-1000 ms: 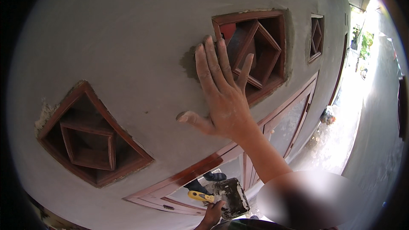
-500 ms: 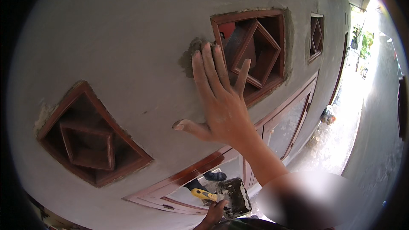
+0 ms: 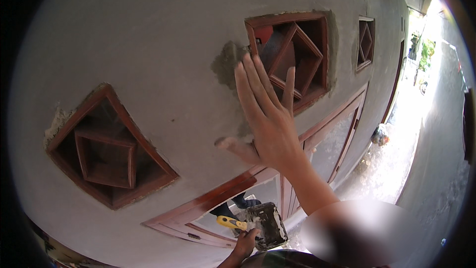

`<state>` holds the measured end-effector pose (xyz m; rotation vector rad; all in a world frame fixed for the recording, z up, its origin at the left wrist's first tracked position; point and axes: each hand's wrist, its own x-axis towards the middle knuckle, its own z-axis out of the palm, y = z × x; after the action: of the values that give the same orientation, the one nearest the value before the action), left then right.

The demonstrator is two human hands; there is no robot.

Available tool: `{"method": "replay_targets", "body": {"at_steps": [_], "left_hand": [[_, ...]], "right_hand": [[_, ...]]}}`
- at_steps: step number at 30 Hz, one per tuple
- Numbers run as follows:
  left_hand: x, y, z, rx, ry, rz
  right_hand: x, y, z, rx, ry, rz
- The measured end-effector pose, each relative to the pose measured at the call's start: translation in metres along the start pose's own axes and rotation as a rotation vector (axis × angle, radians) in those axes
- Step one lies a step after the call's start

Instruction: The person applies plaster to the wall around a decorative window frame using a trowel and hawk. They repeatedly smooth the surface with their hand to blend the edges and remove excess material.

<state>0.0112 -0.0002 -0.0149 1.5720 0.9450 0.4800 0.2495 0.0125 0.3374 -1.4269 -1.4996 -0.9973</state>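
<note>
My right hand is spread open against the grey wall, fingertips at the left edge of a wooden window frame with a tilted inner square. A darker damp patch of plaster lies beside and under the fingers. Low in the picture, my left hand grips a dark, plaster-smeared tray, with a yellow-handled scraper lying across it at the thumb.
Another framed opening is at lower left, a smaller one farther right. Wooden doors with glass are below. A narrow, bright passage runs along the right, with a bundle against the wall and plants beyond.
My right hand has slid down and a little to the right, uncovering more of the damp patch. My left hand with the tray has shifted slightly.
</note>
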Motion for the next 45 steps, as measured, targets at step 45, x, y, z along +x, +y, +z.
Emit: {"method": "replay_targets", "body": {"at_steps": [45], "left_hand": [[-0.003,-0.031,0.001,-0.365,-0.024,-0.207]], "right_hand": [[0.022,-0.004,0.014,0.070,0.115,0.004]]}}
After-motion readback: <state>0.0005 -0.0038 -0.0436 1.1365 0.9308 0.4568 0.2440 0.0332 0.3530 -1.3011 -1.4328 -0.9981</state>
